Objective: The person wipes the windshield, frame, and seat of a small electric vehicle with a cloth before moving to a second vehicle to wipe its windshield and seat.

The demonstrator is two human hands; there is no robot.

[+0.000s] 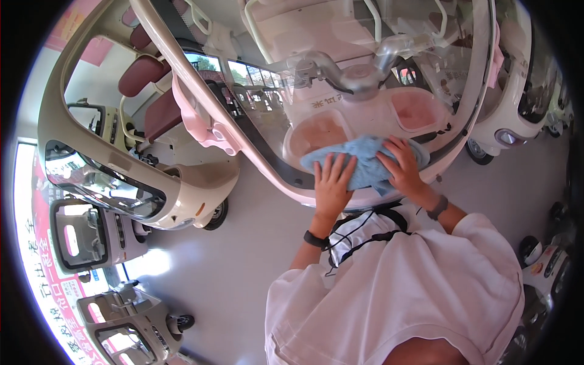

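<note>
A light blue cloth [364, 163] lies bunched against the lower part of a clear, curved windshield [261, 112] on a pale pink vehicle. Its left side is under my left hand [333, 182], whose fingers are stretched out and spread flat on it. On the cloth's right side rests my right hand [404, 167], with fingers apart and slightly bent, pressing on the fabric. Both hands are open. Behind the glass are silver handlebars [359, 82] and two pinkish recessed trays, the right tray [417, 109] showing more fully. My palms hide part of the cloth.
A pink side mirror [204, 121] sticks out on the left of the windshield frame. Left of me stands a cream vehicle [182, 188], with a smaller grey one [131, 328] nearer. A white vehicle [508, 115] is on the right. Grey floor [243, 274] lies between them.
</note>
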